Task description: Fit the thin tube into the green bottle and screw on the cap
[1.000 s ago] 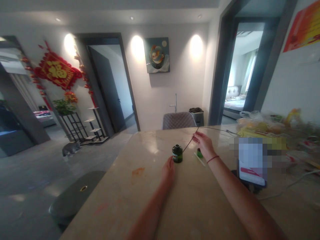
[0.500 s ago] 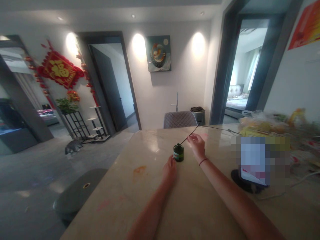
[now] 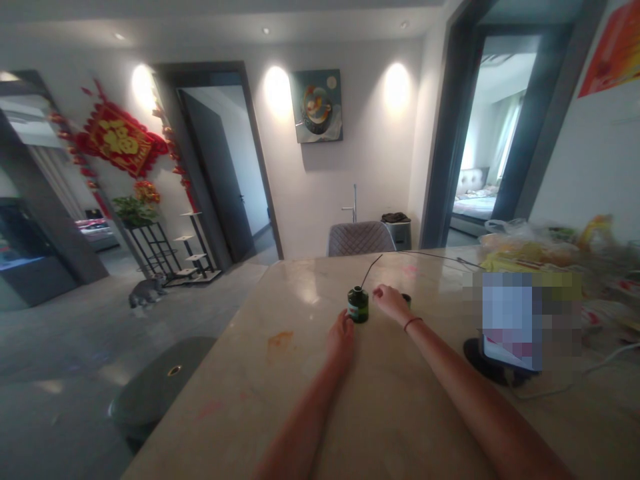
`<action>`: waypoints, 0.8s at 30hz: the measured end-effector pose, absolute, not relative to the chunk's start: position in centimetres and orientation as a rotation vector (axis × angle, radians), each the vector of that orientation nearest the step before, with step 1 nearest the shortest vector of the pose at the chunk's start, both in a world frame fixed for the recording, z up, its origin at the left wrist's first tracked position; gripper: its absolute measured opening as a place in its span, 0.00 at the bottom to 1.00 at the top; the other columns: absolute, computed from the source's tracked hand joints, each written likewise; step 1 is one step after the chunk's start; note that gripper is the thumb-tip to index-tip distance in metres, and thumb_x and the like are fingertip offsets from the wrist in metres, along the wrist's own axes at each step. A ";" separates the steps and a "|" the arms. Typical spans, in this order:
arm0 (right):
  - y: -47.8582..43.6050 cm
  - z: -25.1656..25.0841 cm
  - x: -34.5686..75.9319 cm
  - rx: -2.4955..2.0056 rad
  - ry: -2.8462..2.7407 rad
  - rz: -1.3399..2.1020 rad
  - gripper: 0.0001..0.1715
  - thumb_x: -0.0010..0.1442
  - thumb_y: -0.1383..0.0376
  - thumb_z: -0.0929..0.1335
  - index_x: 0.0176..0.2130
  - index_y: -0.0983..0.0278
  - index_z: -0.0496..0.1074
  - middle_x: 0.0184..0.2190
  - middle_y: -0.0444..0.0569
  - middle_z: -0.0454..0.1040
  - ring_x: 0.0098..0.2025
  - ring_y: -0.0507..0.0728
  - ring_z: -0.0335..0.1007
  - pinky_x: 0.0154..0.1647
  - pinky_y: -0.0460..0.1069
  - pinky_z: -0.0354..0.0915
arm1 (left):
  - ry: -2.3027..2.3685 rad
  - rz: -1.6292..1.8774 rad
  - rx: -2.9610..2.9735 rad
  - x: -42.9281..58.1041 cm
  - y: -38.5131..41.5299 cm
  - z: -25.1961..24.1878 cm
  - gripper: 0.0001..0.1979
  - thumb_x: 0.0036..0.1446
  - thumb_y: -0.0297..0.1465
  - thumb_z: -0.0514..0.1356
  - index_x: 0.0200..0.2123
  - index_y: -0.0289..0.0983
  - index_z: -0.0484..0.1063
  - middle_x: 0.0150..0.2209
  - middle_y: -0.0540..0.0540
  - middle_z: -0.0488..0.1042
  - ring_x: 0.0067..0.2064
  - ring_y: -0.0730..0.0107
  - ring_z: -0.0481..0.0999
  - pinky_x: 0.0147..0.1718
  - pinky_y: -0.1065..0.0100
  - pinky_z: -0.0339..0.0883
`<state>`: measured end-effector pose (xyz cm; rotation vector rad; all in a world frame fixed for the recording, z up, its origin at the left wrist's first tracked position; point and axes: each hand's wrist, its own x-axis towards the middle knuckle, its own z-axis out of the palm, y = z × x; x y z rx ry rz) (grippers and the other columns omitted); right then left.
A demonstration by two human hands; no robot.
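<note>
A small dark green glass bottle (image 3: 358, 312) with a pale label stands upright on the marble-look table (image 3: 280, 400). My left hand (image 3: 341, 335) has its fingers against the bottle's lower left side. From the bottle's neck a thin dark stick (image 3: 371, 270) leans up to the right, touched by neither hand. Just right of the bottle is my right hand (image 3: 391, 303), apart from it, with curled fingers and nothing visible in them. Behind my right wrist a small dark round object (image 3: 407, 299) shows in part; its kind is unclear.
Another thin dark stick (image 3: 435, 256) lies along the far edge. At right are a blurred-out screen on a round black stand (image 3: 475, 353), a white cable (image 3: 560, 390) and plastic bags (image 3: 520, 243). A grey chair (image 3: 361, 239) stands beyond, a green stool (image 3: 160, 380) at left.
My right hand has let go of the stick and moved down, beside the bottle. The stick leans more steeply in the neck. A dark round object now shows behind my wrist. My left hand stays.
</note>
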<state>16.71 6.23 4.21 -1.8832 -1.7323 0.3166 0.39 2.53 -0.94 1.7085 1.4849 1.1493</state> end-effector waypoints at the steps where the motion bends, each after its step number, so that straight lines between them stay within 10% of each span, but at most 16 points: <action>1: 5.9 4.2 16.9 -1.972 -1.861 0.273 0.15 0.55 0.69 0.60 0.40 0.67 0.71 0.40 0.56 0.74 0.43 0.57 0.70 0.41 0.47 0.63 | 1.485 1.145 1.712 0.4 2.5 -0.9 0.20 0.56 0.33 0.49 0.52 0.36 0.63 0.48 0.42 0.71 0.50 0.64 0.68 0.51 0.61 0.58; 24: 5.3 2.8 16.9 -1.962 -2.008 0.371 0.14 0.45 0.75 0.66 0.35 0.70 0.74 0.37 0.59 0.75 0.42 0.59 0.71 0.39 0.45 0.63 | 1.530 1.127 1.730 0.4 2.1 -0.2 0.20 0.58 0.36 0.46 0.50 0.35 0.64 0.48 0.41 0.71 0.49 0.63 0.69 0.49 0.62 0.60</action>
